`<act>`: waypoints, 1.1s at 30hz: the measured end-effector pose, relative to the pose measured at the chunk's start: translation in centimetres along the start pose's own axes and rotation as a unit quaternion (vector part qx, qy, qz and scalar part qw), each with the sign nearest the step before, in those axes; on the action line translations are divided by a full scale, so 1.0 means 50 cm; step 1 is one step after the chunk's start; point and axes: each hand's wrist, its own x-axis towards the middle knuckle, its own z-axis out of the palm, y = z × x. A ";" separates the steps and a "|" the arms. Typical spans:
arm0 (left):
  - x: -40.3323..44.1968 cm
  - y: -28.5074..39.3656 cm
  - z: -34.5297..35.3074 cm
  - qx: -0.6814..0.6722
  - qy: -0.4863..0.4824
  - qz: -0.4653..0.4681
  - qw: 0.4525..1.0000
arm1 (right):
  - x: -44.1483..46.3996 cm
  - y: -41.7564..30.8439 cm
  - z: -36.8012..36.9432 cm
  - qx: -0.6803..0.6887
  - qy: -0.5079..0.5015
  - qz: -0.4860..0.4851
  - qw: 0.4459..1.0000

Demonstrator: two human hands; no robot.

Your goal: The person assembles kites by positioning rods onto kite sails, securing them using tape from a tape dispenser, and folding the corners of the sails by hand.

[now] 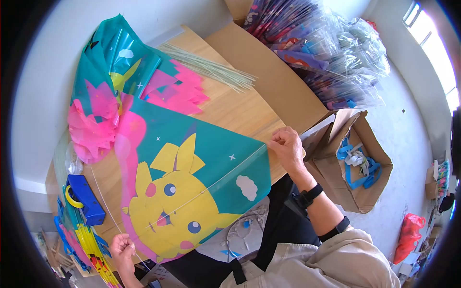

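A teal kite sheet (211, 144) with a yellow cartoon figure (175, 206) lies across the wooden table, its lower part over the near edge. At the sheet's right corner is my right hand (285, 146), fingers pinched at the tip of a thin pale rod (213, 185) that crosses the figure. My left hand (122, 247), fingers curled together, is by the sheet's lower left edge near a thin pale strand (103, 194); what it holds is too small to make out. More teal and pink sheets (96, 115) are bunched at the upper left.
Thin pale sticks (211, 67) lie at the table's back. A blue tape dispenser (86, 199) stands at the left. Right of the table are a cardboard box with blue strips (377, 192) and plastic-wrapped packs (331, 53). A red bag (409, 237) is on the floor.
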 end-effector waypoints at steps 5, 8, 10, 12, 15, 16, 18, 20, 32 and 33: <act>0.024 -0.006 0.003 0.001 -0.005 -0.016 1.000 | 0.004 -0.003 0.004 -0.044 -0.008 -0.007 0.999; 0.030 -0.013 0.005 -0.005 -0.002 -0.029 1.000 | 0.007 -0.010 0.005 -0.065 -0.010 -0.006 0.998; 0.030 -0.015 0.009 -0.012 0.002 -0.036 0.999 | 0.007 -0.010 0.007 -0.069 -0.012 -0.003 0.998; 0.029 -0.013 0.015 -0.018 0.001 -0.036 0.999 | 0.007 -0.009 0.009 -0.078 -0.003 -0.008 0.997; 0.031 -0.016 0.016 -0.005 -0.008 -0.036 0.999 | 0.006 -0.009 0.011 -0.087 0.002 -0.008 0.996; 0.033 -0.019 0.015 -0.005 -0.008 -0.037 0.999 | 0.007 -0.009 0.011 -0.087 0.002 -0.008 0.996; 0.037 -0.028 0.010 -0.002 -0.013 -0.035 0.999 | 0.007 -0.012 0.011 -0.089 -0.003 0.001 0.996; 0.038 -0.030 0.010 -0.005 -0.015 -0.033 0.999 | 0.006 -0.013 0.012 -0.090 -0.001 0.002 0.996; 0.042 -0.027 0.019 -0.025 -0.014 -0.046 0.999 | 0.005 0.019 0.030 -0.125 0.044 -0.076 0.988; 0.039 -0.024 0.016 -0.033 -0.011 -0.052 0.998 | 0.006 0.028 0.030 -0.139 0.053 -0.102 0.984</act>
